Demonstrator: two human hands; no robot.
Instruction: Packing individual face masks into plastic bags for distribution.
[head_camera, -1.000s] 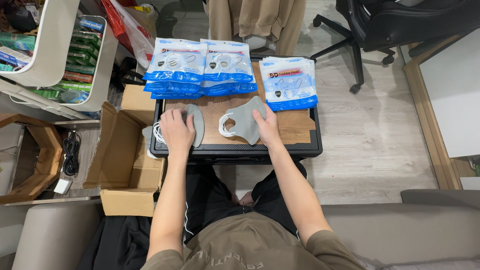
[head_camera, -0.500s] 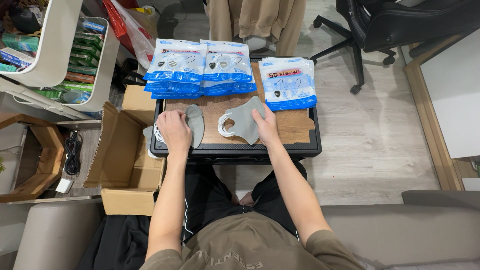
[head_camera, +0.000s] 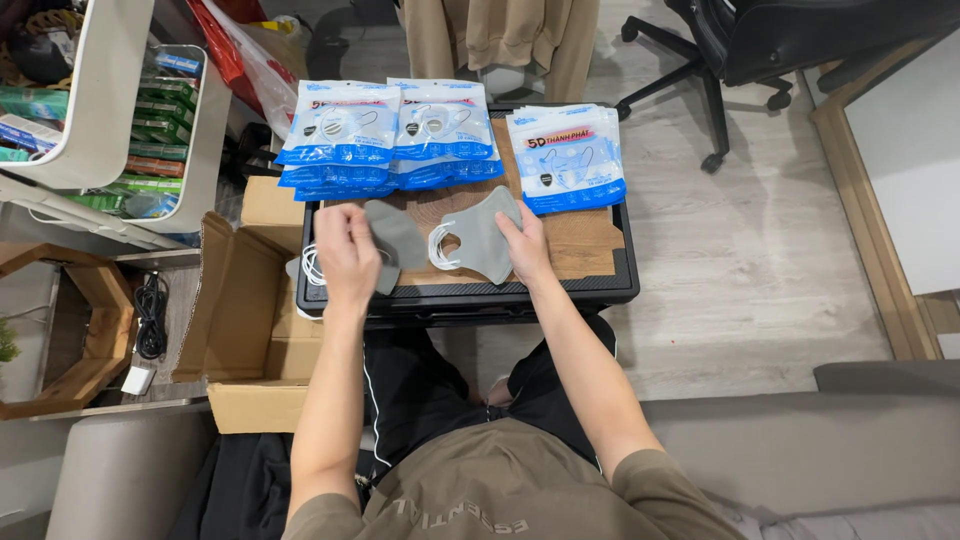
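Head view: left hand (head_camera: 347, 255) pinching one grey mask (head_camera: 395, 240) (wrist bent), right hand (head_camera: 525, 245) gripping another grey mask (head_camera: 478, 235).

Three stacks of flat rectangular mask packages lie along the far edge of the tray: a left stack (head_camera: 338, 135) and a middle stack (head_camera: 445, 130), both white above with blue bands below, side by side and touching, and a right stack (head_camera: 567, 157), white and blue with a red strip, slightly apart. Green and red boxes (head_camera: 155, 120) fill the white shelf at the left, and an open brown cardboard box (head_camera: 245, 320) stands beside the tray.
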